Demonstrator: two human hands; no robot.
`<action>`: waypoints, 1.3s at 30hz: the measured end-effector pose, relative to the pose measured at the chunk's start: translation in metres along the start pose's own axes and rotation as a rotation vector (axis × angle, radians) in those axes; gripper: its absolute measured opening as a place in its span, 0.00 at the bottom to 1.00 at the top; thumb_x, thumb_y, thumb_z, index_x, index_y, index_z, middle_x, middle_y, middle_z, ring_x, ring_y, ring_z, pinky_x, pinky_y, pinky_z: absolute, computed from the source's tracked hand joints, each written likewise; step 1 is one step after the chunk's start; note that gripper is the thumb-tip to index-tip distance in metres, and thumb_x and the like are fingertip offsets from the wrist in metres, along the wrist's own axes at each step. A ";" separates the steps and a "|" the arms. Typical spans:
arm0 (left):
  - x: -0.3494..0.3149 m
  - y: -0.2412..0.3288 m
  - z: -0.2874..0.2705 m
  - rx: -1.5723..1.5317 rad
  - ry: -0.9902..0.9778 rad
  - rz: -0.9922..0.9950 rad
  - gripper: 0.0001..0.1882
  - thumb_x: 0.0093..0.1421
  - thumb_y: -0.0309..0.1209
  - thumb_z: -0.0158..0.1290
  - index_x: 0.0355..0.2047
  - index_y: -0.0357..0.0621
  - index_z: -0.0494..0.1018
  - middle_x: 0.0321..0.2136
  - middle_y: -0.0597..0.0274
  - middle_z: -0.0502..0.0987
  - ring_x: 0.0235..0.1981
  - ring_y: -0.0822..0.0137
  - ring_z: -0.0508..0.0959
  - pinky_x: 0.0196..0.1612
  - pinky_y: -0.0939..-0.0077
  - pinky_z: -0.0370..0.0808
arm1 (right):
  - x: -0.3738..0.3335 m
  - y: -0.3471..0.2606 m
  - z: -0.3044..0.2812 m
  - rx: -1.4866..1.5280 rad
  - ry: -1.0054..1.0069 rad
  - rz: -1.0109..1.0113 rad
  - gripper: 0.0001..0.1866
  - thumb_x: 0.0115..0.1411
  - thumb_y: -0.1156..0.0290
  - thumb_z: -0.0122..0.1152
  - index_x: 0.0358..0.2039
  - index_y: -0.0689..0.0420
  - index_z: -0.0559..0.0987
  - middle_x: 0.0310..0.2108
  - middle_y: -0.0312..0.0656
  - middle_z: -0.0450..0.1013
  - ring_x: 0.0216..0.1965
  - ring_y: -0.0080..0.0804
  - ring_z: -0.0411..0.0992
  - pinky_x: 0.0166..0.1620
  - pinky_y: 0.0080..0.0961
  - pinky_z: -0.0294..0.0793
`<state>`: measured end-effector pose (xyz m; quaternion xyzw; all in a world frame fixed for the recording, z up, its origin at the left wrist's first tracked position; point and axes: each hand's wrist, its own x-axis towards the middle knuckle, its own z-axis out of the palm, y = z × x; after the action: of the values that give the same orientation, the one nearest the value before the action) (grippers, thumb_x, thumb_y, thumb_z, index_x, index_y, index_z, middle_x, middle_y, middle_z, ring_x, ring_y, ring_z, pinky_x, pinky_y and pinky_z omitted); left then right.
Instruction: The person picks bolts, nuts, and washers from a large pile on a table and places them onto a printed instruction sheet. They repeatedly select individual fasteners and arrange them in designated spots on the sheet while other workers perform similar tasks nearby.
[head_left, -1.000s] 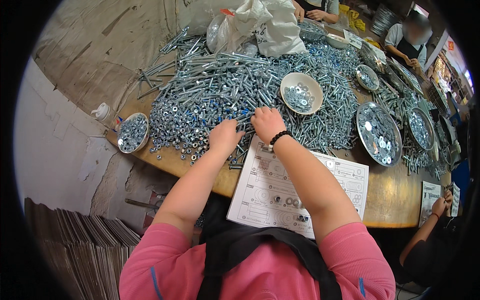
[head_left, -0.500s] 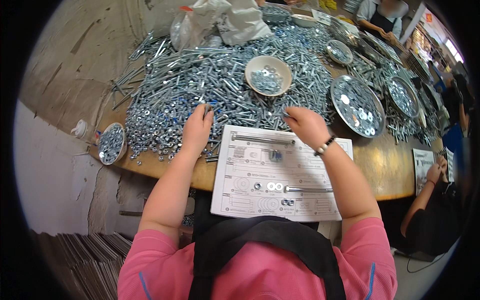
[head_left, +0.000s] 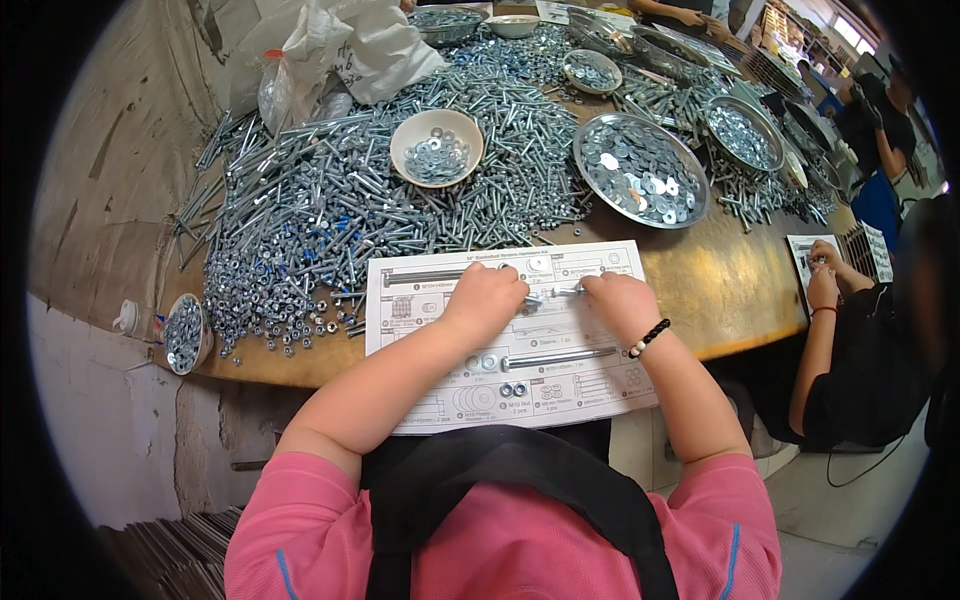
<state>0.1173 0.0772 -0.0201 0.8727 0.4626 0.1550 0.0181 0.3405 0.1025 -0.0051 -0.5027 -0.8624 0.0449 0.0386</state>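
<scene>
indoors, fingers [head_left: 519, 289] over printed sheet [head_left: 560, 329], wooden tabletop [head_left: 735, 300], patchy wall [head_left: 110, 410]

the long bolt [head_left: 560, 358] is smooth, shiny metal, the nuts [head_left: 513, 390] glossy metal, the sheet [head_left: 378, 345] matt paper; the table [head_left: 755, 310] glossy wood, the dish [head_left: 655, 224] polished metal, the apron [head_left: 540, 452] matt cloth.

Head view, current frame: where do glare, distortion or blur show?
Head view: glare on the wooden tabletop right of the printed sheet, bright glints on flat washers in the large metal dish; head view: the tabletop's front edge bowed, corners black; head view: small metal parts between the left hand and right hand look slightly soft.
</scene>
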 end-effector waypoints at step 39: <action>-0.004 0.010 0.005 -0.090 -0.048 -0.218 0.09 0.49 0.33 0.54 0.33 0.50 0.73 0.28 0.64 0.71 0.32 0.60 0.72 0.44 0.66 0.61 | 0.015 -0.003 0.008 0.298 -0.085 -0.093 0.11 0.48 0.68 0.60 0.34 0.50 0.75 0.33 0.41 0.67 0.34 0.40 0.70 0.38 0.33 0.71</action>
<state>0.1247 0.0686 -0.0245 0.8189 0.5469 0.1518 0.0849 0.3296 0.1135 -0.0124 -0.4483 -0.8695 0.1919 0.0783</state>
